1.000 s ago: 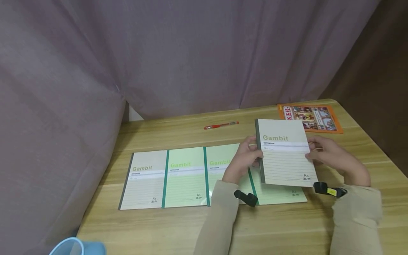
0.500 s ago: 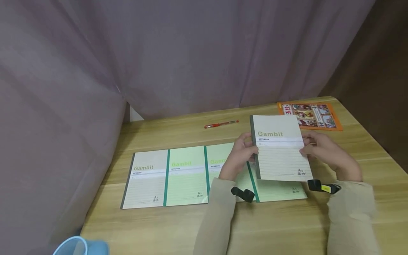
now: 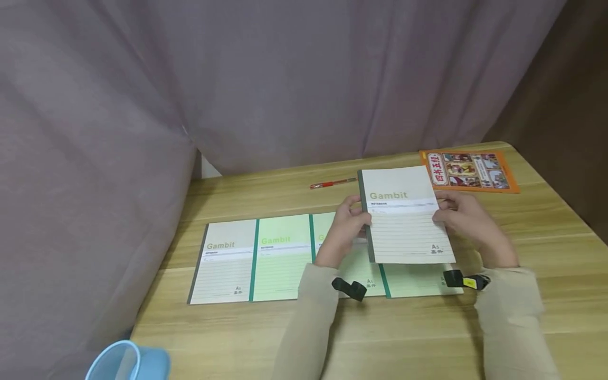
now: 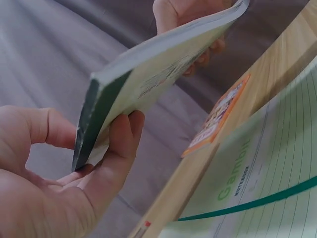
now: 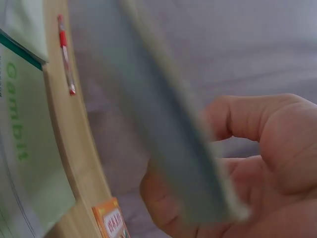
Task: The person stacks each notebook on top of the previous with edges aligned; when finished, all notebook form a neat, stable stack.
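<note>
A cream notebook (image 3: 404, 232) with a dark grey spine is held up above the table, its cover facing the head camera. My left hand (image 3: 343, 228) pinches it at the spine edge, thumb on the front and fingers behind, as the left wrist view of the notebook (image 4: 153, 74) shows. On the opposite edge my right hand (image 3: 470, 224) pinches it the same way. Beneath lies a row of notebooks: a cream one (image 3: 225, 269) at the left end, then green ones, the first green notebook (image 3: 281, 264) in full view. The raised notebook and left arm partly hide the others.
A red pen (image 3: 332, 183) lies behind the row on the wooden table (image 3: 228, 338). An orange picture book (image 3: 475, 171) is at the back right. At the front left stands a blue container (image 3: 152, 363). A grey curtain (image 3: 285, 84) hangs along the table's back and left.
Both hands have carried the cream notebook left and slightly up, away from the orange book, whose left part now shows. The grip on both edges is unchanged. The head view has shifted slightly.
</note>
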Demonstrator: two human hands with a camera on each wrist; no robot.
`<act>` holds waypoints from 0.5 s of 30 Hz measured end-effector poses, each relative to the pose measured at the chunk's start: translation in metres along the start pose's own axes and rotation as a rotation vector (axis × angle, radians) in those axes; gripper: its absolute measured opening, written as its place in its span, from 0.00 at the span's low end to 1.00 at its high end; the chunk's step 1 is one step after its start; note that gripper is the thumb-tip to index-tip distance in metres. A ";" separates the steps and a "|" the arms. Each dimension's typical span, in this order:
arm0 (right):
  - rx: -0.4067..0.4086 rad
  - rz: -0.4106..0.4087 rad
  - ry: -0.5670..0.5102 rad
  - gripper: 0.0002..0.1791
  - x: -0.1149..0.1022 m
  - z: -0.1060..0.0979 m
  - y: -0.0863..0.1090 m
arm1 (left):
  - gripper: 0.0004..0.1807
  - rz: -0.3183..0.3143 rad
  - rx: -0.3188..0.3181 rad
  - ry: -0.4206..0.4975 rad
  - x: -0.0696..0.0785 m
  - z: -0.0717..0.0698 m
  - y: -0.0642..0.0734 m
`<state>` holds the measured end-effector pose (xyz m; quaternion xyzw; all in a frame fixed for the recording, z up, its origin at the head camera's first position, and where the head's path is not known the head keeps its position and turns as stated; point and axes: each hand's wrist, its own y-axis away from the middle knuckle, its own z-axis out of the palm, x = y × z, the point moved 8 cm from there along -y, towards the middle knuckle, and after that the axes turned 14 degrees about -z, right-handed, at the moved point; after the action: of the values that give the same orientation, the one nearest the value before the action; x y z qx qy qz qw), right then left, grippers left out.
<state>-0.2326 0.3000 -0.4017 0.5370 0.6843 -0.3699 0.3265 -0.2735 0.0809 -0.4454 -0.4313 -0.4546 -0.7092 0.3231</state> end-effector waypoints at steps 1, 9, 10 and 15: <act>0.004 0.003 0.001 0.31 -0.001 0.002 -0.001 | 0.39 -0.001 0.005 0.001 0.000 -0.002 0.001; 0.014 0.015 -0.052 0.31 -0.002 0.015 -0.007 | 0.36 -0.021 0.059 -0.011 0.004 -0.014 0.010; 0.012 0.013 -0.050 0.32 -0.003 0.016 -0.008 | 0.37 -0.021 0.065 -0.015 0.005 -0.016 0.011; -0.014 0.014 -0.038 0.32 -0.005 0.024 -0.011 | 0.37 -0.021 0.087 -0.033 0.007 -0.023 0.018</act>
<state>-0.2411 0.2751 -0.4078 0.5323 0.6769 -0.3730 0.3455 -0.2689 0.0526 -0.4371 -0.4236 -0.4947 -0.6850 0.3266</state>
